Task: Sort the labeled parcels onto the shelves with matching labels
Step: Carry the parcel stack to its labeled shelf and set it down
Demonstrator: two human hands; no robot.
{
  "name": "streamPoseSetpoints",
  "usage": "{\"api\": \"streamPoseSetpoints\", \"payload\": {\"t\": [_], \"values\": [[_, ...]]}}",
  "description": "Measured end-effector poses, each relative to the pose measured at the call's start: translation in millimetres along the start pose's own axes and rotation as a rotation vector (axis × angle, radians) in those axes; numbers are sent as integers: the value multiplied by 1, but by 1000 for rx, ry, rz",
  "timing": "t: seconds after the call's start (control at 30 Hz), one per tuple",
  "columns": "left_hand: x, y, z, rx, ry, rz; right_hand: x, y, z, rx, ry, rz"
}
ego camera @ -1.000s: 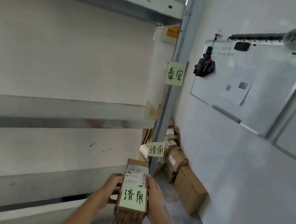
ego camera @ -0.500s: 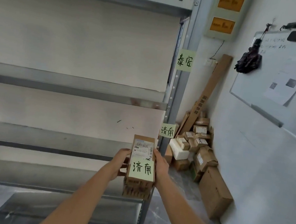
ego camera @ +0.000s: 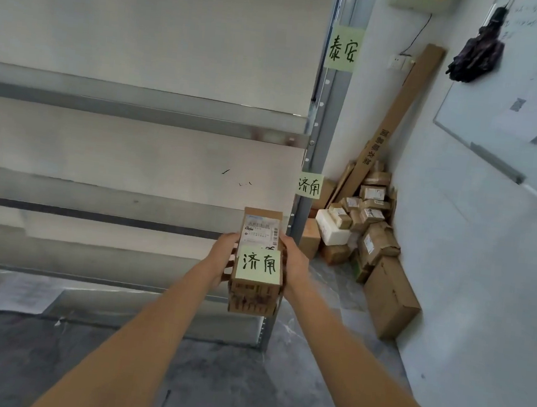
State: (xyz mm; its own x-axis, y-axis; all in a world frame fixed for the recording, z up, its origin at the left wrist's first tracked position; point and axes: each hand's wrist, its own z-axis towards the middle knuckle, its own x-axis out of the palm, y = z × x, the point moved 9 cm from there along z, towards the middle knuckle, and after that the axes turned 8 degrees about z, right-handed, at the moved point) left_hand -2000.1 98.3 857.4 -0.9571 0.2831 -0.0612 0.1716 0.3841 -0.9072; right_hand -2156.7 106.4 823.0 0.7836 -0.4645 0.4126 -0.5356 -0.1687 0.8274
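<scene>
both hands hold one cardboard parcel (ego camera: 258, 262) in front of the metal shelving unit (ego camera: 137, 113), with the arms stretched forward. the left hand (ego camera: 223, 258) grips the parcel's left side, its fingers curled around the edge, and the right hand (ego camera: 293, 265) grips the right side in the same way. the parcel is in the air, near the right upright post (ego camera: 316, 148) of the shelving and about level with a lower shelf (ego camera: 95, 200). on its top face there is a white shipping label (ego camera: 260, 234) and a green note (ego camera: 259, 265) with the handwriting 济南. on the post a green tag (ego camera: 309, 185) shows the same 济南, and higher on the post another green tag (ego camera: 343, 48) reads 泰安. in the corner to the right, a pile of cardboard boxes (ego camera: 363, 233) lies on the floor beside a long flat carton (ego camera: 392, 117) that leans on the wall. a whiteboard (ego camera: 519, 107) hangs on the right wall.
</scene>
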Motion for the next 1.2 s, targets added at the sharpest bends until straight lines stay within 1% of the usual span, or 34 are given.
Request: {"api": "streamPoseSetpoints", "payload": {"t": [0.1,0.37,0.5,0.6,0.77,0.87,1.0,1.2], "values": [[-4,2,3,12,-28,-6,-2,-7,-1,8,-16,-4],[-8,9,31,3,-115,-38,-1,-7,24,10,46,-54],[-2,15,52,-39,-114,-29,-2,-10,46,31,56,-85],[0,9,73,-22,-113,-14,-1,-10,66,46,24,-105],[-1,-12,125,-6,-67,-4,14,-9,115,62,-24,-104],[-6,-24,163,-6,-23,15,23,-1,149,41,-73,-112],[-13,-35,210,-46,44,13,40,8,192,13,-101,-167],[-23,-40,264,-86,60,54,54,-3,229,28,-214,-132]]}}
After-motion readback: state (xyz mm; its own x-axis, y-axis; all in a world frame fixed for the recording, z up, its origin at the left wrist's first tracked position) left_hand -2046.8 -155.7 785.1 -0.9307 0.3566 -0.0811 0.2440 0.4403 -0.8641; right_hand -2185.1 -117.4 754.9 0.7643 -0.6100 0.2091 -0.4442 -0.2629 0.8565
